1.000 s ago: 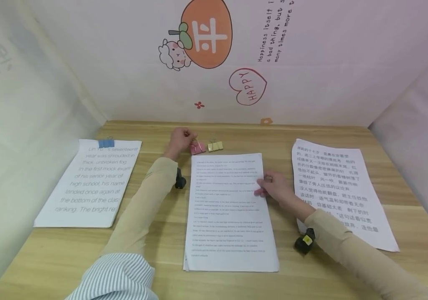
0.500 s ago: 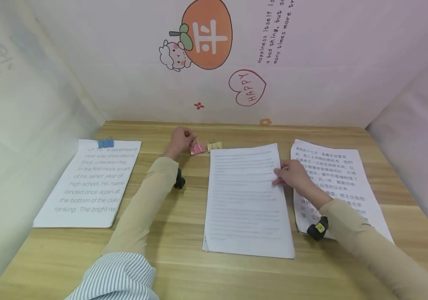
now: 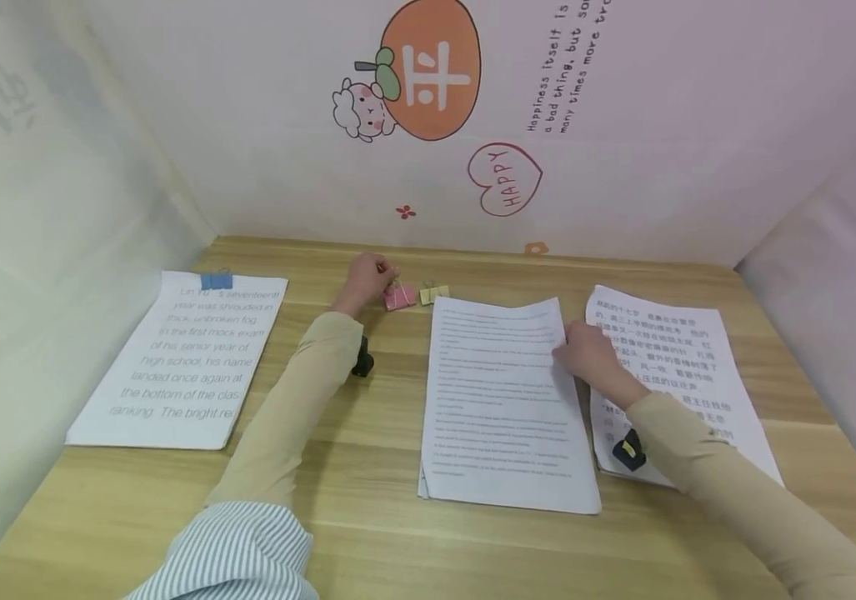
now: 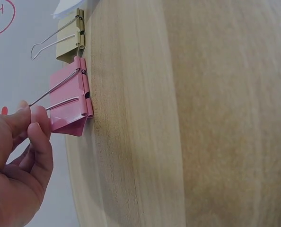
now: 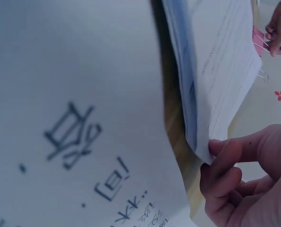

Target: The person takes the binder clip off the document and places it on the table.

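My left hand point(image 3: 363, 283) is at the back of the table, its thumb and fingertips pinching a wire handle of a pink binder clip point(image 4: 67, 92). The clip's body rests on the wood. Beside it stands a yellow binder clip point(image 3: 435, 293), with its wire handles sticking out in the left wrist view. On the other side, my right hand point(image 3: 593, 360) grips the right edge of a printed paper stack point(image 3: 506, 408) between thumb and curled fingers. In the right wrist view several sheet edges show at the pinched side. A lower sheet peeks out at the stack's near left corner.
At the left lies another paper stack point(image 3: 180, 367) with a blue binder clip point(image 3: 217, 281) on its top edge. A stack with Chinese print point(image 3: 668, 350) lies at the right, partly under my right forearm. A printed white wall point(image 3: 285, 183) borders the table's back edge.
My right hand has shifted the middle paper stack to the right and slightly away from me. My left hand stays at the pink binder clip. The head view has turned slightly.
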Demonstrator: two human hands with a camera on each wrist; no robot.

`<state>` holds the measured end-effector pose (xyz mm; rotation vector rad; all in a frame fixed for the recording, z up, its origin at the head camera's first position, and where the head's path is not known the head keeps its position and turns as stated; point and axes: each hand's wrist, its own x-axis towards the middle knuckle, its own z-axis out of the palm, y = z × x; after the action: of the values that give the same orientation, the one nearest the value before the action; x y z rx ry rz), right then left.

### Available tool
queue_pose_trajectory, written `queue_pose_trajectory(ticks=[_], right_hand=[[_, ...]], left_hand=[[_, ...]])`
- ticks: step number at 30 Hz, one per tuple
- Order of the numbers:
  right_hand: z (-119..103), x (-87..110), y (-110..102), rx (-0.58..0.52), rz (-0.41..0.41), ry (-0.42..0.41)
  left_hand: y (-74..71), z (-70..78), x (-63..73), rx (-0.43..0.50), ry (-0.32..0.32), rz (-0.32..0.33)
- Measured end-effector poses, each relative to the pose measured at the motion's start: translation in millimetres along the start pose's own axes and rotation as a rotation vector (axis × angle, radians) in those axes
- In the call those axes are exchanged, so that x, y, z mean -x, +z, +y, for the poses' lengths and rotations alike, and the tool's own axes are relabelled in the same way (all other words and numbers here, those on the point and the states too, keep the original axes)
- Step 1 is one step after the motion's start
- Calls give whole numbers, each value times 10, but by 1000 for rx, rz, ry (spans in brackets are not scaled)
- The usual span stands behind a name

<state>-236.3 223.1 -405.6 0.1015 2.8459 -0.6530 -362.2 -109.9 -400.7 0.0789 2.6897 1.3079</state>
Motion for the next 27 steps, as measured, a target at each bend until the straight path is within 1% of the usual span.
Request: queue_pose_trajectory(ticks=[3,5,8,12,15,18,20,22,23,24,25,27], right_hand=[[-24,-8,23,82,-19,21],[-43,-9,20,125,-23,30],[-95,-5,20,166,-23,54],[-139,9,10,210,-30,78],[-151,18,9,225,-48,83],[-162,19,15,231,-56,80],[-165,11,19,242,-51,63],[-162,7,29,248,-43,48],[-161,5,33,250,-40,39],[-159,3,37,252,-37,32],[-159,1,40,253,-38,27],[-160,-5,48,251,-42,27]], left_hand=[[5,-19,-23,-12,-7,0],[11,-29,-41,-43,0,8],[3,-52,-50,-115,25,27],[-12,-66,-54,-172,51,38],[-44,-106,-64,-126,58,45],[-130,-198,-75,-49,77,85],[-235,-312,-78,-24,93,143],[-404,-429,-49,-37,75,212],[-512,-506,-26,-60,56,251],[-632,-590,11,-91,33,291],[-761,-678,62,-135,-2,333],[-1047,-868,211,-209,-100,392]])
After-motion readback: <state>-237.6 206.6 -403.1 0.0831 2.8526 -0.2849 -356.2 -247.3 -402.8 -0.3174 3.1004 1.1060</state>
